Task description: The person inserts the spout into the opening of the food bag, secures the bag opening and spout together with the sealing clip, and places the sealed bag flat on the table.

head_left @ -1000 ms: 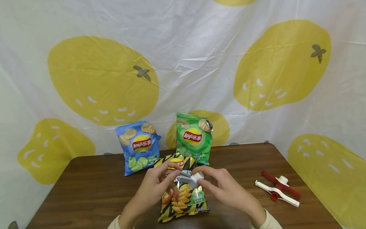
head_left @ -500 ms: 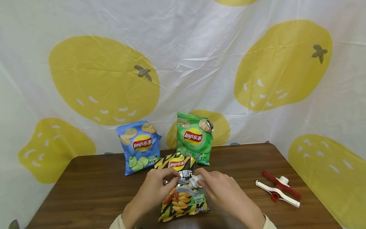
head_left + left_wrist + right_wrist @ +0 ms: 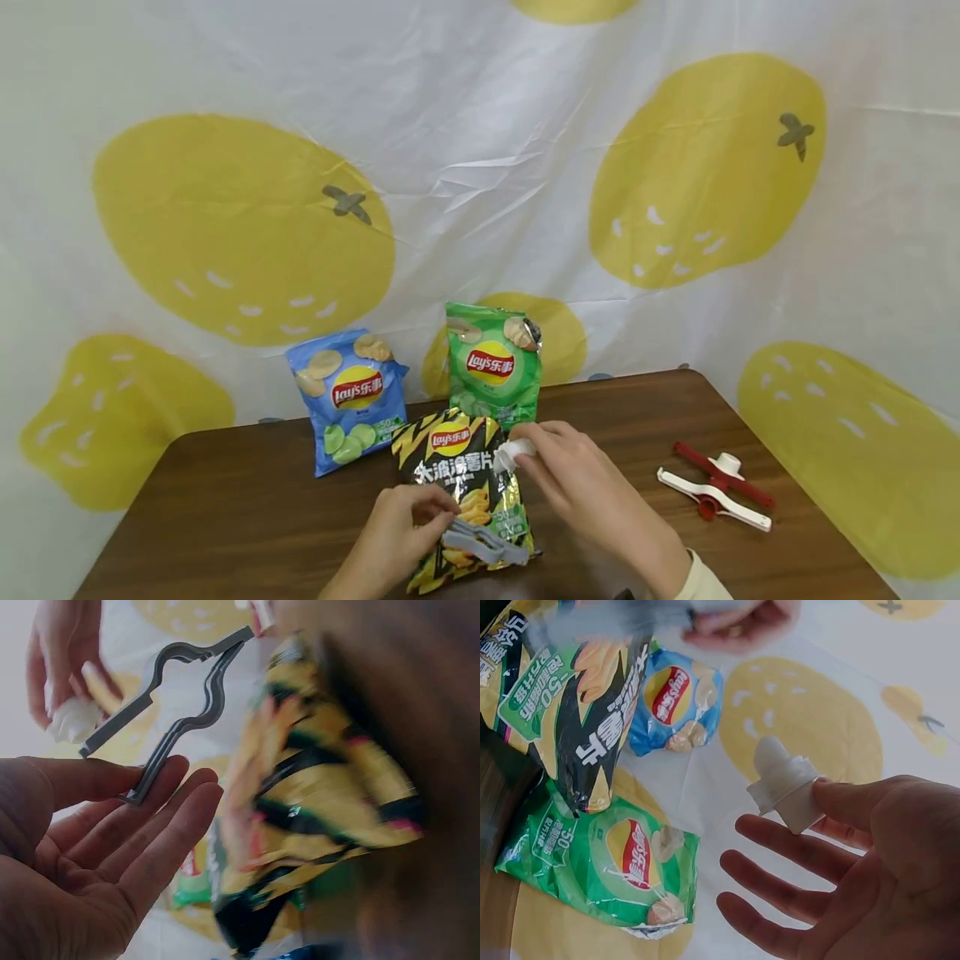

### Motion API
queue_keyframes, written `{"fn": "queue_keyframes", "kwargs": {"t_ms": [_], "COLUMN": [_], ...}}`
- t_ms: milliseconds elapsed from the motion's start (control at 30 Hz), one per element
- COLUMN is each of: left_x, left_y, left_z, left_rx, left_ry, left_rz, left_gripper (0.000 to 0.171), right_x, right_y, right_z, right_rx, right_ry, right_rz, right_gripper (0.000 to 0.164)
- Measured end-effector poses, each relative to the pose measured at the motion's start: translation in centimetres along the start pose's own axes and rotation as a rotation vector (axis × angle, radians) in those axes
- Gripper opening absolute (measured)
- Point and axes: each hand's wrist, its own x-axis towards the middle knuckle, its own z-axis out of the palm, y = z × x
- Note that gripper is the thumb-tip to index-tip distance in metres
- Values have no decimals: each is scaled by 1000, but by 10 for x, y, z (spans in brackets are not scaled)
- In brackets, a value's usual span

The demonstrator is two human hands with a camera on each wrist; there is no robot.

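Observation:
In the head view my left hand (image 3: 401, 533) pinches one end of a grey bag-sealing clip (image 3: 486, 547) between thumb and fingertips. Its two arms spread apart in the left wrist view, where the clip (image 3: 120, 724) has a curved bulge midway along each arm. My right hand (image 3: 592, 496) pinches a small white plastic spout cap (image 3: 513, 455), apart from the clip. The right wrist view shows that cap (image 3: 787, 791) held at its base, the other fingers extended. A black-and-yellow chip bag (image 3: 450, 462) lies behind both hands, partly covered by the clip.
A blue chip bag (image 3: 352, 408) and a green one (image 3: 495, 362) lean at the back against a lemon-print cloth (image 3: 480, 167). On the right of the wooden table (image 3: 247, 500) lie a red clip with white cap (image 3: 693, 454) and a white clip with red cap (image 3: 742, 512).
The white cap and grey clip, together before, are now apart. My left hand has moved down with the clip; my right holds the cap higher. The head view has shifted slightly.

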Motion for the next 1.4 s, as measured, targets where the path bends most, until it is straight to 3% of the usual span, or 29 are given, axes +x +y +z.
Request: {"fn": "queue_keyframes", "kwargs": {"t_ms": [100,167,267,333,633,933,1000,1067,1267,1400], "left_x": [-12,-17,-21,-21,-18,-21,-21,-20,-18,-14], "left_y": [-4,-5,-6,-6,-6,-7,-6,-5,-2,-2], "left_z": [6,8,10,11,14,15,13,10,-5,-15], "left_rx": [99,217,376,432,537,552,528,435,-28,-117], "left_ry": [-37,-46,-57,-81,-274,-272,-261,-254,-243,-195], "left_rz": [23,57,104,109,61,69,68,68,54,33], "left_gripper": [4,5,9,11,18,18,15,11,21,30], "right_x": [0,0,-1,-2,-3,-1,-1,0,0,-2], "right_y": [0,1,3,4,7,6,5,6,6,9], "right_z": [2,3,5,6,9,9,9,9,9,10], "right_rx": [-25,-49,-82,-91,-79,-63,-62,-59,-46,-28], "right_ry": [7,19,36,35,25,-1,-7,-10,-9,-19], "right_rz": [0,2,1,4,0,11,16,19,19,33], "right_gripper": [21,21,22,22,22,21,22,22,24,25]}}
